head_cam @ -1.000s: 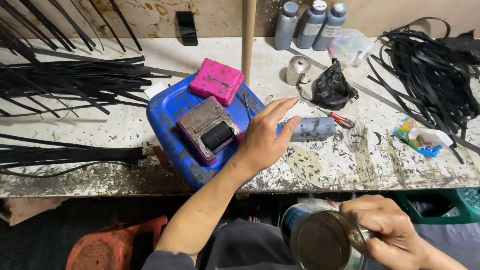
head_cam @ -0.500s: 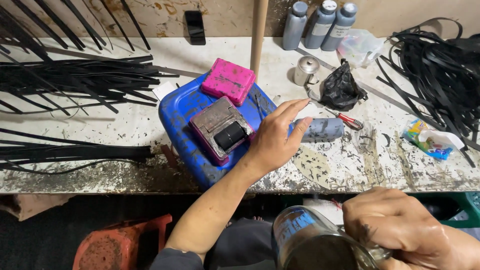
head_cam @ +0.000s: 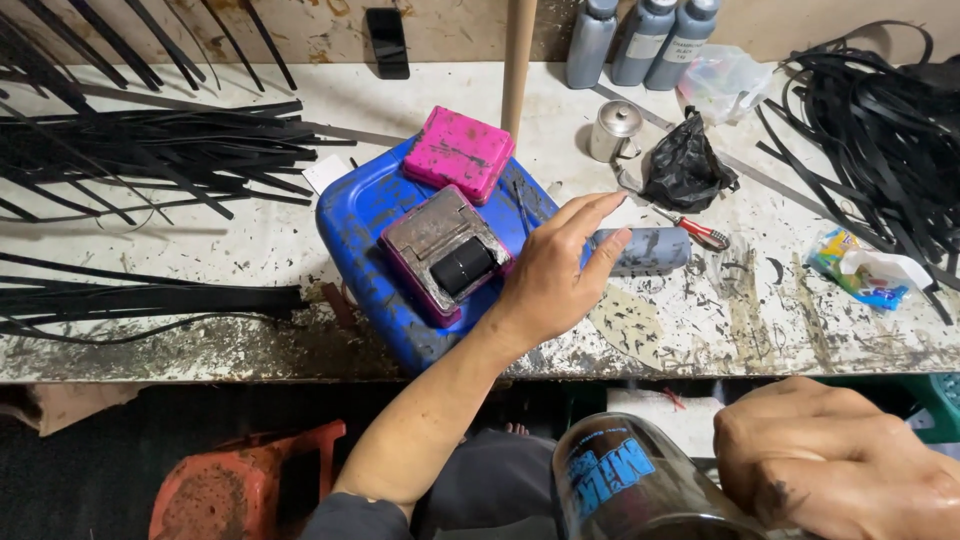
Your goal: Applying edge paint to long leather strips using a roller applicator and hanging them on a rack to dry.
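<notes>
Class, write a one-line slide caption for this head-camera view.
Left hand reaches over a blue container on the spattered workbench while the right hand grips a glass jar.

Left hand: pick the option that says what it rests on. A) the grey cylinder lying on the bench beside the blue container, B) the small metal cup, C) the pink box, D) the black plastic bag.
A: the left hand lies with its fingers over one end of the grey cylinder, right beside the blue container; the pink box, metal cup and black bag lie apart from it.
</notes>
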